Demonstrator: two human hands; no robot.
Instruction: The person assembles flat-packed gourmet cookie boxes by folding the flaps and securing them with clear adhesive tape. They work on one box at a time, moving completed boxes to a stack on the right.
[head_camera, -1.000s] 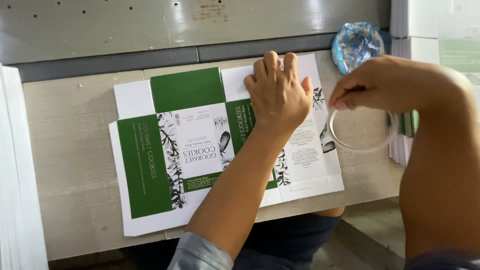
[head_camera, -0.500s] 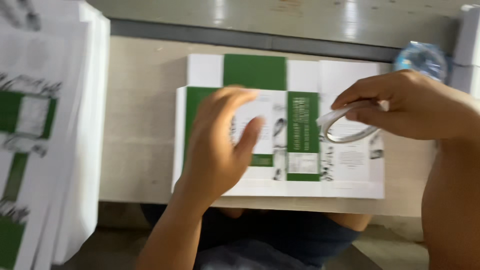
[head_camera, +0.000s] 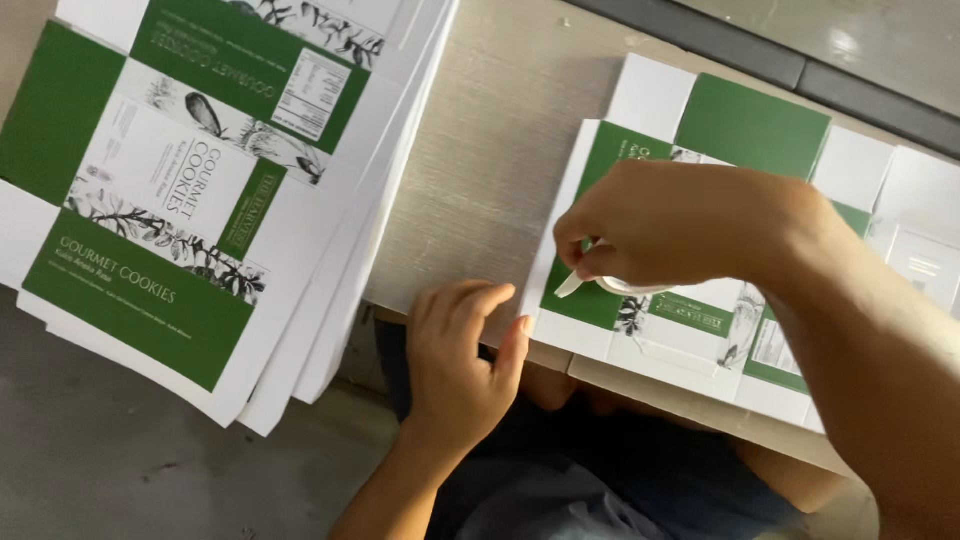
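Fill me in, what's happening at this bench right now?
A person sits at a table with a flat, unfolded green-and-white carton blank lying on it. The right hand holds a roll of clear tape over the blank's near left part, a short tape end sticking out by the fingers. The left hand rests at the table's near edge, touching the blank's left edge. A stack of the same blanks lies to the left.
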